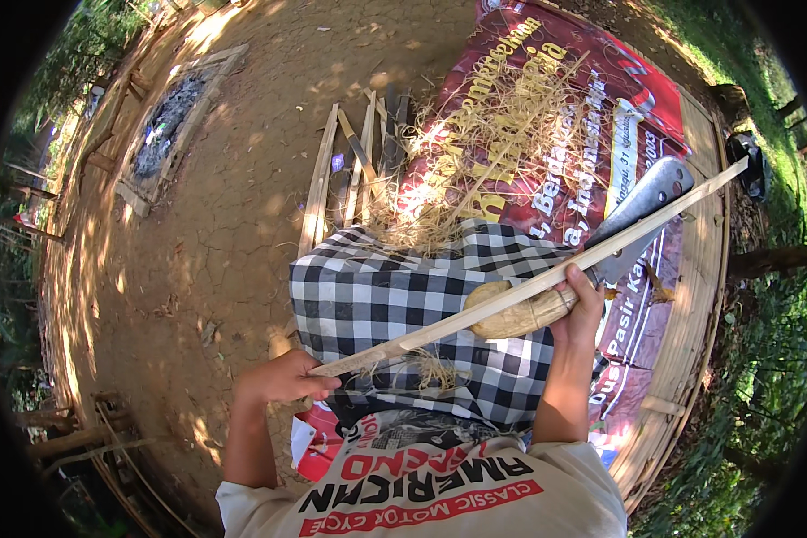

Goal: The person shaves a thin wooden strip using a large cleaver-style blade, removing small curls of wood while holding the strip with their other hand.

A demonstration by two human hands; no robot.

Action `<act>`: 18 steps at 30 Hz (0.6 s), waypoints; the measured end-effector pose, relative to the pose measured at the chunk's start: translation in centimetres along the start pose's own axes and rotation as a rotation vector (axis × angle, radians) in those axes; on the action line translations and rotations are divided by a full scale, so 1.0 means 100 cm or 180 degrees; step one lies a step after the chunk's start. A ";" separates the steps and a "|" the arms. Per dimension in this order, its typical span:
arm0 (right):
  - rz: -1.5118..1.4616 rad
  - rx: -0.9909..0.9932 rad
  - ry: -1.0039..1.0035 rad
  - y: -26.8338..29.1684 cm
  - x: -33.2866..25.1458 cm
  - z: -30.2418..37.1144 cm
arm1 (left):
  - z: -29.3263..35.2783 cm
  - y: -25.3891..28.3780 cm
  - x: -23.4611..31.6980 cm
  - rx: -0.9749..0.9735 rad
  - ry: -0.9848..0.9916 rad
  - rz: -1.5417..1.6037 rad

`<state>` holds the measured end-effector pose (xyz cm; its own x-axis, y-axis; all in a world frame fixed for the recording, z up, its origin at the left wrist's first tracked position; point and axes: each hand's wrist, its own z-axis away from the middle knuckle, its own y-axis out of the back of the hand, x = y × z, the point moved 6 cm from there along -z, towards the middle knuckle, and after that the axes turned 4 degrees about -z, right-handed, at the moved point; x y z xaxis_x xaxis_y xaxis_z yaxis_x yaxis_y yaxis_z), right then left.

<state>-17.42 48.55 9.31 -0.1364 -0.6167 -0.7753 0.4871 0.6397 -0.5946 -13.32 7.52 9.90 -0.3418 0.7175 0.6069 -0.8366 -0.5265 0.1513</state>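
Note:
A long pale strip of split bamboo or wood (457, 319) slants across my lap, from low left to high right. My left hand (282, 377) is closed on its lower left end. At the right, my right hand (583, 309) grips a broad-bladed knife (638, 199) where its thick wooden handle (522, 319) meets the blade. The strip passes over the knife, along the blade and close to the right thumb; its far end sticks out beyond the blade. Beneath both lies a black-and-white checked cloth (377, 296) covering my legs, with some curled shavings (435, 369) on it.
Beyond my knees, a heap of thin shavings (520, 117) covers part of a maroon printed banner (444, 99). Several cut strips (321, 179) lie left of it on bare earth (233, 233). A framed ash pit (169, 125) is farther left. A bamboo platform edge (690, 350) runs along the right.

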 end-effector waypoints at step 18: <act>0.1235 -0.0507 0.0386 -0.046 0.014 -0.006 | -0.035 -0.025 -0.057 0.1132 0.0076 0.1444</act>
<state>-20.35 45.03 10.88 -0.0745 -0.2643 -0.9616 0.3844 0.8821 -0.2722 -10.79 6.30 3.33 -0.6459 0.3919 0.6552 -0.4099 -0.9020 0.1355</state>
